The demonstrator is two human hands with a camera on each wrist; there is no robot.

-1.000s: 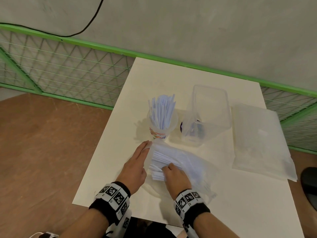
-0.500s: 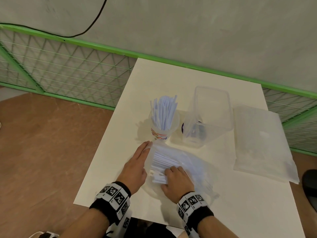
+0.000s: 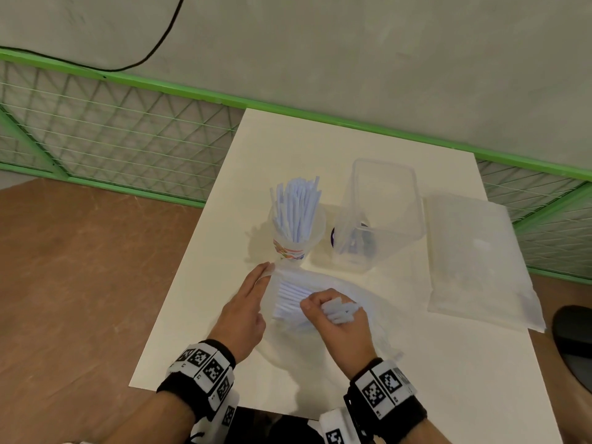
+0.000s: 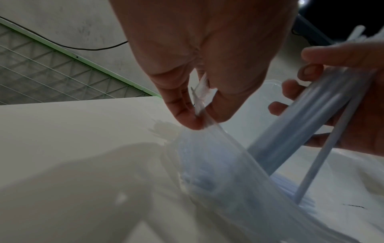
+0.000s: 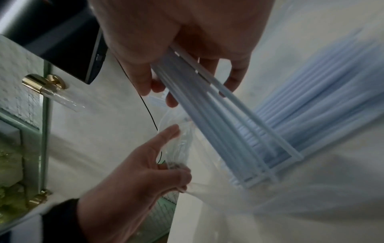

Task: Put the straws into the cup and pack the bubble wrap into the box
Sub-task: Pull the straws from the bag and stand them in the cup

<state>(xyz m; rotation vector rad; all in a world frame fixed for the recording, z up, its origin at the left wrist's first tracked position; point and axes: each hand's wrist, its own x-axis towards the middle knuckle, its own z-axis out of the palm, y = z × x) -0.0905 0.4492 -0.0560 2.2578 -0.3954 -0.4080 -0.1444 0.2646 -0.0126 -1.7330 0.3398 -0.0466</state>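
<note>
Your way forward is blocked by the straw-filled cup [image 3: 296, 233] and clear box [image 3: 378, 219] standing side by side just beyond the bag [image 3: 336, 315]; bubble wrap [image 3: 477, 261] crowds the right, while bare table [image 3: 205, 315] lies open left.

One worktop [image 3: 358, 145] is standing here. One cup [image 3: 296, 233] is sitting on it, and one clear box [image 3: 381, 216] is sitting beside the cup. One flat pack of bubble wrap [image 3: 477, 261] is lying to the right of the box. One clear bag [image 3: 336, 283] is lying near the front edge.

Two hands are showing: one left hand [image 3: 245, 310] and one right hand [image 3: 341, 328].

The straws are sitting in three bunches: one bunch in the cup [image 3: 296, 209], one bunch in the bag [image 3: 290, 298], and one bunch in the right hand [image 3: 339, 310]. Each bunch is holding too many straws to count.

One black cable [image 3: 160, 43] is hanging on the wall.
</note>
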